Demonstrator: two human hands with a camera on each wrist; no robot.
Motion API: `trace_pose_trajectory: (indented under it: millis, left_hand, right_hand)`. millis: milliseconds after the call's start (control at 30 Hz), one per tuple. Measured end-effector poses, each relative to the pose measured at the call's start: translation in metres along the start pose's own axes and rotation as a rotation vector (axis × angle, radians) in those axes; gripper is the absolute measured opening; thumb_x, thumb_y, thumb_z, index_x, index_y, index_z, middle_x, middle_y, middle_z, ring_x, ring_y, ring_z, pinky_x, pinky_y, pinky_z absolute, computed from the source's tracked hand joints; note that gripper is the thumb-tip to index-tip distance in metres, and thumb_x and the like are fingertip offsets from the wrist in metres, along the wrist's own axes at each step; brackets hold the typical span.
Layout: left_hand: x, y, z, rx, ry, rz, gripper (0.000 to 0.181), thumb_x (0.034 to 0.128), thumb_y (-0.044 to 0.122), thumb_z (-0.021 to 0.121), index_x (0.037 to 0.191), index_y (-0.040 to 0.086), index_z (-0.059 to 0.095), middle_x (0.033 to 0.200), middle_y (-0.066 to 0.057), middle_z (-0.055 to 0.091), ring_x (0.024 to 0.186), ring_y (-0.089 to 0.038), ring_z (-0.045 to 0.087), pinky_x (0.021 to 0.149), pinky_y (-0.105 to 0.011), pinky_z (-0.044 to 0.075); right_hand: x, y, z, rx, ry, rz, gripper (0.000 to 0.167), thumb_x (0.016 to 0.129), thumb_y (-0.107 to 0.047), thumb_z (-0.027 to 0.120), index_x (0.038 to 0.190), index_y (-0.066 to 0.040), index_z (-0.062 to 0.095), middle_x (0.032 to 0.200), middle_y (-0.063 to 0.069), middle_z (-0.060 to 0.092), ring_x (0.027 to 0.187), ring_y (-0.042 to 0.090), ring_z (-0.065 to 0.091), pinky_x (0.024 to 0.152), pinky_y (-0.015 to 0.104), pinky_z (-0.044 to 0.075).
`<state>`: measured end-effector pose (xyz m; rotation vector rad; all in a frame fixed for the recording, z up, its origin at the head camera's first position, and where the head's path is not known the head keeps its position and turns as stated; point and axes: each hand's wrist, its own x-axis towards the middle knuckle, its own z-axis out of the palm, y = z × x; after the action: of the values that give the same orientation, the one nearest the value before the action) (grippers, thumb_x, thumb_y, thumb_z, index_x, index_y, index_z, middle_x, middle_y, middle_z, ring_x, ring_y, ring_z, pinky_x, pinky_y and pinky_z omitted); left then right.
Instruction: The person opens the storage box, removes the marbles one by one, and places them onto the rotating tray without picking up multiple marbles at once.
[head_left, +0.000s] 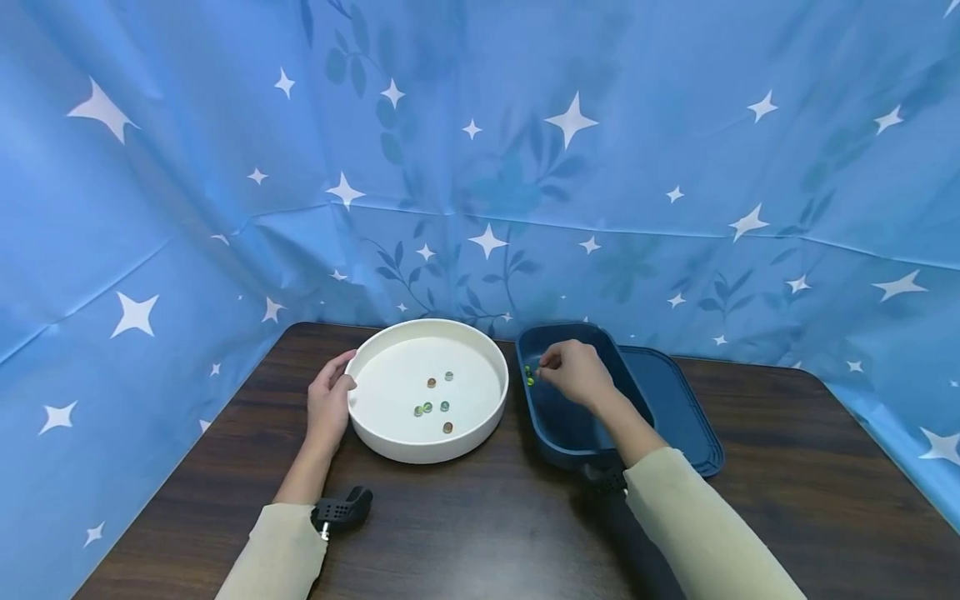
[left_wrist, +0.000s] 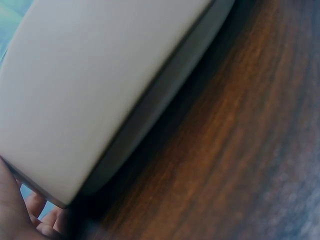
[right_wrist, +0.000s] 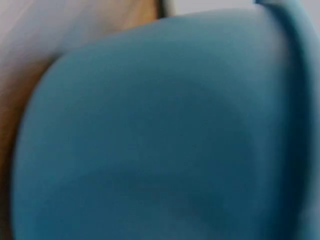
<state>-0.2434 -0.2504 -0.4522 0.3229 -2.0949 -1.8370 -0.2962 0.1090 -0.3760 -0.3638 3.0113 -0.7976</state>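
Along the left wall inside the blue box point(head_left: 581, 429), a few greenish-yellow marbles point(head_left: 530, 382) are lying close together; too small to count reliably. Your right hand point(head_left: 577, 372) is reaching over that box from the near side, fingers curling inward, fingertips sitting just beside those marbles. Can't tell whether you're pinching one; the fingertips are too small in the head view, and the right wrist view is showing only blurred blue wall.

Left of the box, the round white dish point(head_left: 427, 346) is sitting on the table point(head_left: 450, 533). Six loose marbles point(head_left: 427, 407) are resting spread over its floor, mostly toward the middle and near side, a couple looking orange-brown, the rest greenish or clear. Your left hand point(head_left: 328, 406) is gripping the dish's left side, thumb lying at the rim, fingers wrapping the outer wall.

Right of the box, a flat blue panel point(head_left: 671, 404) is lying on the dark wood, box partly hiding it. You're wearing pale sleeves point(head_left: 281, 550). Behind the table, a blue star-print cloth point(head_left: 480, 158) is hanging.
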Motion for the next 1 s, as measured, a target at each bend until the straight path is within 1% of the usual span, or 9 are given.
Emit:
trace_pose_trajectory:
  millis: [133,267,367,533,600,700,767,900,1000]
  left_hand:
    - [0.001,0.001,0.0,0.003,0.006,0.0,0.056,0.09,0.004,0.041,0.144,0.008,0.054,0.157,-0.01,0.048,0.149,-0.024,0.04,0.12,-0.046,0.034]
    - [0.002,0.001,0.0,-0.001,0.002,-0.003,0.056,0.0897,0.004,0.041,0.144,0.008,0.054,0.157,-0.01,0.047,0.149,-0.024,0.04,0.12,-0.045,0.034]
    - [0.001,0.0,0.0,-0.003,0.0,0.002,0.056,0.0899,0.004,0.041,0.144,0.007,0.054,0.156,-0.01,0.048,0.149,-0.024,0.04,0.12,-0.045,0.035]
    - [-0.001,-0.002,0.0,0.0,0.007,0.012,0.055,0.0902,0.003,0.041,0.143,0.007,0.055,0.155,-0.012,0.049,0.148,-0.026,0.041,0.118,-0.047,0.036]
    - [-0.001,-0.003,0.0,-0.001,0.001,0.014,0.055,0.0905,0.003,0.041,0.143,0.007,0.054,0.155,-0.013,0.049,0.149,-0.026,0.041,0.118,-0.047,0.036]
    - [-0.001,-0.004,0.0,-0.004,-0.01,0.017,0.054,0.0911,0.004,0.041,0.144,0.008,0.054,0.156,-0.012,0.048,0.149,-0.027,0.041,0.118,-0.048,0.036]
    - [-0.001,-0.003,0.0,-0.006,-0.012,0.019,0.055,0.0913,0.004,0.04,0.144,0.008,0.054,0.156,-0.012,0.048,0.149,-0.027,0.04,0.118,-0.048,0.036]
    - [0.0,-0.003,0.001,-0.007,-0.006,0.012,0.055,0.0912,0.004,0.041,0.144,0.009,0.054,0.156,-0.012,0.048,0.149,-0.027,0.041,0.119,-0.048,0.035]
    - [0.001,-0.003,0.001,-0.01,0.003,0.018,0.054,0.0908,0.004,0.041,0.143,0.008,0.055,0.155,-0.011,0.049,0.148,-0.026,0.041,0.119,-0.048,0.036]
  right_hand:
    - [-0.003,-0.015,-0.009,0.047,0.067,-0.03,0.018,0.093,-0.023,0.07,0.102,-0.009,0.076,0.098,0.008,0.076,0.088,0.022,0.069,0.074,0.038,0.057]
    - [0.0,-0.035,-0.01,0.124,0.085,-0.083,0.019,0.094,-0.023,0.07,0.104,-0.009,0.076,0.097,0.009,0.075,0.087,0.022,0.066,0.069,0.033,0.055]
    - [0.007,-0.05,-0.005,0.188,0.095,-0.106,0.019,0.094,-0.023,0.07,0.104,-0.008,0.077,0.095,0.01,0.074,0.084,0.022,0.065,0.066,0.03,0.055]
    - [0.023,-0.069,0.013,0.319,0.082,-0.117,0.021,0.093,-0.024,0.071,0.105,-0.008,0.076,0.094,0.011,0.073,0.081,0.025,0.07,0.064,0.029,0.057]
    - [0.03,-0.073,0.023,0.378,0.067,-0.101,0.02,0.093,-0.024,0.072,0.106,-0.009,0.076,0.095,0.01,0.072,0.079,0.023,0.071,0.065,0.029,0.058]
    - [0.041,-0.078,0.037,0.437,0.049,-0.074,0.019,0.092,-0.024,0.072,0.105,-0.01,0.076,0.095,0.009,0.072,0.079,0.019,0.07,0.066,0.029,0.058]
    - [0.047,-0.08,0.044,0.465,0.032,-0.065,0.019,0.092,-0.023,0.072,0.105,-0.01,0.076,0.095,0.009,0.072,0.08,0.019,0.07,0.068,0.029,0.059]
    - [0.058,-0.084,0.056,0.503,-0.017,-0.062,0.02,0.092,-0.021,0.073,0.106,-0.007,0.076,0.093,0.01,0.071,0.086,0.026,0.072,0.074,0.033,0.061]
    - [0.068,-0.087,0.065,0.505,-0.038,-0.048,0.02,0.091,-0.021,0.073,0.106,-0.008,0.076,0.092,0.009,0.071,0.085,0.024,0.071,0.074,0.031,0.06]
